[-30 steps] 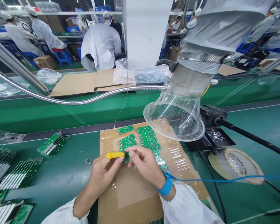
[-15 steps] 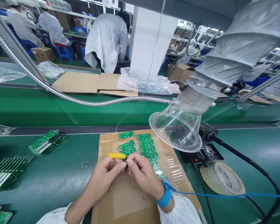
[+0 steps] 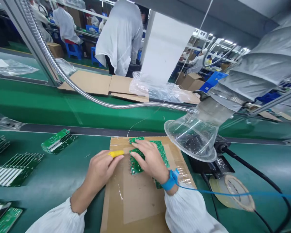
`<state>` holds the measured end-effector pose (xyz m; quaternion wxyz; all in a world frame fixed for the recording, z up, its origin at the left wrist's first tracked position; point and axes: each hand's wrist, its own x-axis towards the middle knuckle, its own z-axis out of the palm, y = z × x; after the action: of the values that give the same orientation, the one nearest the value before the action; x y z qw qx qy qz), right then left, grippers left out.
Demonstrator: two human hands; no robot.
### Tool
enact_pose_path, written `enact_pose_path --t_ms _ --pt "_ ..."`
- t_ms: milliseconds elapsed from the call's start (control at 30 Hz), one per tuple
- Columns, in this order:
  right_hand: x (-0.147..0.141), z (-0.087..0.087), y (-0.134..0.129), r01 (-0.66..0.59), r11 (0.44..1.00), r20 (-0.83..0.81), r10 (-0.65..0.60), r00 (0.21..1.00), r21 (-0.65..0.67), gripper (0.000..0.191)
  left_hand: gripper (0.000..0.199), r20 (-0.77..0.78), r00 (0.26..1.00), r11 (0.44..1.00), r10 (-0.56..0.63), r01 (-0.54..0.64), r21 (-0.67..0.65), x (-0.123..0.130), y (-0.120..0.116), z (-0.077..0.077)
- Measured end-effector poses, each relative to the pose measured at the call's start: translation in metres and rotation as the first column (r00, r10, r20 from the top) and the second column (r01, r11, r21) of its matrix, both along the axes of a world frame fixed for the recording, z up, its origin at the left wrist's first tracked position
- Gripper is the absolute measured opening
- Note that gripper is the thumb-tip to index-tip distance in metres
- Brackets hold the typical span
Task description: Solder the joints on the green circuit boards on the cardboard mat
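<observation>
A yellow finger cover (image 3: 116, 153) sits on a finger of my left hand (image 3: 100, 166), which is at the left edge of the cardboard. Its fingertips are pinched together; anything between them is too small to make out. My right hand (image 3: 151, 160) reaches over the green circuit boards (image 3: 135, 165) with its fingers apart, partly hiding them. A blue wrist strap (image 3: 169, 181) with a blue cord is round my right wrist. The boards lie on a taped cardboard sheet (image 3: 135, 210).
More boards (image 3: 16, 170) lie at the left, another (image 3: 58, 141) further back. A clear suction hood (image 3: 191, 139) hangs right of the cardboard. Behind it are a black device (image 3: 220, 165) and a tape roll (image 3: 232, 192). A person (image 3: 121, 35) in white bends beyond the bench.
My hands, earlier together over the cardboard, have parted. The left moved left; the right opened and reached over the boards, where they have shifted. The camera view has also shifted.
</observation>
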<state>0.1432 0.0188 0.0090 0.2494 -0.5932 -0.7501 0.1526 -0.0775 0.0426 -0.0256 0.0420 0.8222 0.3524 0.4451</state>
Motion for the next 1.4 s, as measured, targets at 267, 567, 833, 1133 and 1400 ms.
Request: enact_pose_path --t_ms 267,567,833,1133,1400 --pt "0.004 -0.015 0.016 -0.074 0.996 0.163 0.080 0.983 -0.043 0.051 0.014 -0.150 0.988 0.999 -0.028 0.023 -0.035 -0.003 0.005 -0.017" --pt "0.007 -0.028 -0.002 -0.112 0.993 0.082 0.114 0.990 -0.026 0.062 0.024 -0.297 0.954 0.999 -0.036 0.033 -0.015 0.013 0.024 -0.016" --pt "0.012 -0.032 -0.006 -0.071 0.992 0.127 0.057 0.990 0.107 0.054 0.017 -0.405 0.906 0.985 -0.126 0.163 0.058 0.009 0.032 -0.010" --pt "0.012 -0.029 -0.008 -0.067 0.986 0.147 0.045 0.988 0.152 0.055 0.015 -0.440 0.865 0.957 -0.240 0.286 0.040 0.005 0.040 -0.008" --pt "0.011 -0.027 -0.006 -0.053 0.992 0.159 0.034 0.987 0.119 0.057 0.029 -0.599 0.758 0.919 -0.257 0.383 0.090 0.008 0.045 0.003"
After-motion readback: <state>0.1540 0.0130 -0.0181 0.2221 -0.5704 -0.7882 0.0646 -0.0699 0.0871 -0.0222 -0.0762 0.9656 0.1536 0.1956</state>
